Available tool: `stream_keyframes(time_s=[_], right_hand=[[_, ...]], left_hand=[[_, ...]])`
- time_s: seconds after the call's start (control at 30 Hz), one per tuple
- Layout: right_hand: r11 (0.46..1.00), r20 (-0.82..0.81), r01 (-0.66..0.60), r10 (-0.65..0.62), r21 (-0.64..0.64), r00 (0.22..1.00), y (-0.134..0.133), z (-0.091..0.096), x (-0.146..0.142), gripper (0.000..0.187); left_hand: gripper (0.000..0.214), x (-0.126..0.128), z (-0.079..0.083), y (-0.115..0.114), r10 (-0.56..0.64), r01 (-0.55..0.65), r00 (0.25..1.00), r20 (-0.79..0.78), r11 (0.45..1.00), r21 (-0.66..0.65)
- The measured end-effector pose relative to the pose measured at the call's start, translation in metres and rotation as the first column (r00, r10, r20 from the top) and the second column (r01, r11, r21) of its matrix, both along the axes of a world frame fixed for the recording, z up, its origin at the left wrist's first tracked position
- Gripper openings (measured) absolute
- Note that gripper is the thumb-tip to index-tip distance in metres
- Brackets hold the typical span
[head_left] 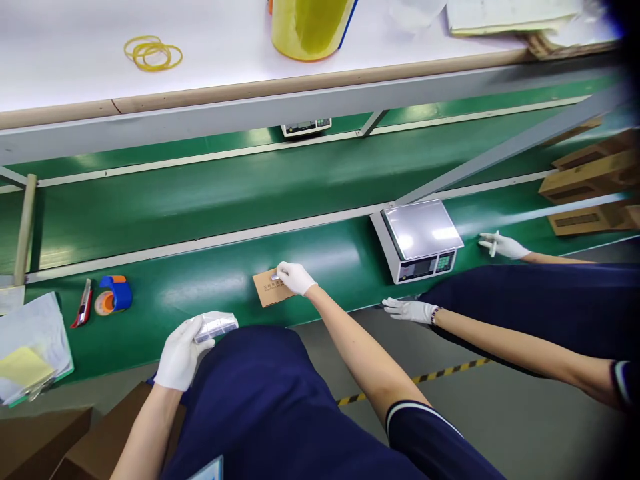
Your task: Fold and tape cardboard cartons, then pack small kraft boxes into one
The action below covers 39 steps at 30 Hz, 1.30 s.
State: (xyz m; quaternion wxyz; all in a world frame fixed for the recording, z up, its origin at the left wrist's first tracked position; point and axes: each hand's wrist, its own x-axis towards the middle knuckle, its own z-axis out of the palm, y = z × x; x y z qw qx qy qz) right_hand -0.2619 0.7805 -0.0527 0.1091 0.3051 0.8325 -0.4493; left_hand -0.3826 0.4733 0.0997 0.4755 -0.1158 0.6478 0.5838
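Note:
My left hand (179, 355), in a white glove, is closed on a shiny silvery sheet marked off in sections (219, 326), held near the bench's front edge. My right hand (296, 277), also gloved, pinches a small silvery piece (275, 277) against the top of a flat brown cardboard box (270, 292) with dark printing. The box lies on the green bench surface (240, 267). Whether the small piece is stuck to the box, I cannot tell.
A white digital scale (425, 233) stands to the right, near a co-worker's gloved hands (410, 311). At left lie a tape dispenser (120, 293), a red cutter knife (84, 303) and papers (35, 340). A shelf above holds rubber bands (153, 53) and a yellow container (311, 30).

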Motion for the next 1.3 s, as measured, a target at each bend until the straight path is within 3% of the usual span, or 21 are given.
stream_keyframes(time_s=[0.57, 0.97, 1.07, 1.2, 1.3], right_hand=[[1.000, 0.124, -0.025, 0.025, -0.001, 0.992, 0.003, -0.001, -0.012, 0.013], [0.989, 0.206, -0.053, 0.024, 0.136, 0.978, -0.013, 0.001, -0.019, 0.016], [0.974, 0.253, -0.019, -0.040, 0.226, 0.967, -0.020, 0.004, -0.022, 0.019], [0.940, 0.351, 0.126, -0.240, 0.317, 0.905, -0.007, 0.008, -0.009, 0.045], [0.932, 0.344, 0.204, -0.305, 0.300, 0.888, 0.007, 0.004, 0.016, 0.027]], left_hand=[[0.049, -0.009, -0.005, 0.003, -0.024, 0.023, 0.999, 0.023, 1.000, 0.012], [0.049, -0.009, -0.005, 0.003, -0.023, 0.023, 1.000, 0.000, 0.999, -0.029], [0.051, -0.009, -0.004, 0.002, -0.042, 0.041, 0.999, -0.022, 0.998, -0.043], [0.051, -0.007, -0.003, -0.002, -0.043, 0.041, 0.998, -0.036, 0.998, -0.040], [0.050, -0.003, -0.005, -0.005, -0.017, 0.016, 0.999, -0.031, 0.999, -0.045]])
